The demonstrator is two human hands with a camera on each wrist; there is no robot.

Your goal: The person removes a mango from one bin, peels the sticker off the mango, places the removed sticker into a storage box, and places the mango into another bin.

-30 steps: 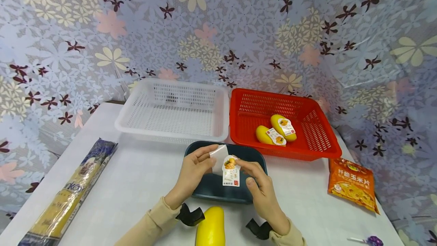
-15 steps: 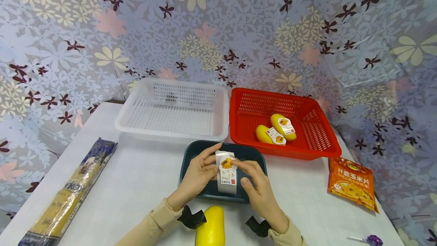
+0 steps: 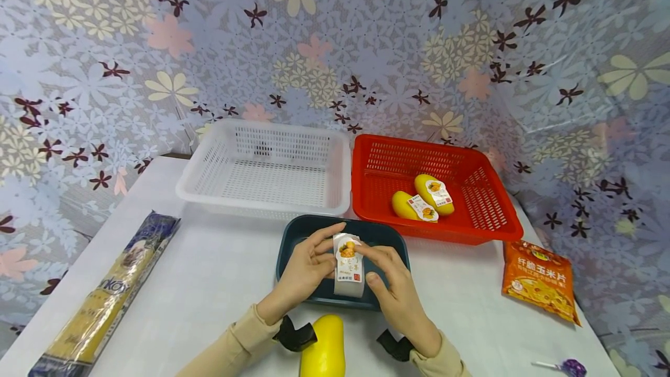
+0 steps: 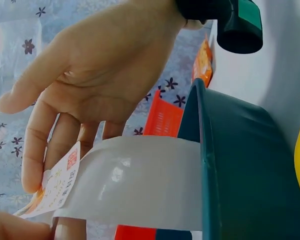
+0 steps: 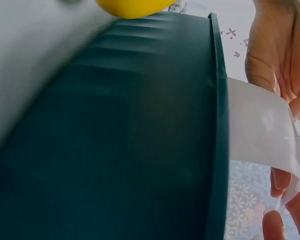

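While left hand (image 3: 302, 266) pinches label strip (image 3: 349, 289) rising from dark tray (image 3: 377, 233) | right hand (image 3: 399, 284) touches sticker (image 3: 348, 266) with forefinger (thumb apart)

On the white-covered table (image 3: 209, 284) we see a teal plastic bin (image 3: 293, 240), with a white basket (image 3: 277, 182) behind left of it, a red basket (image 3: 377, 185) behind right, a spaghetti packet (image 3: 104, 301) left, a corn-chip bag (image 3: 541, 281) right, a lollipop (image 3: 573, 368) front right, and a mango (image 3: 324, 348) in front.
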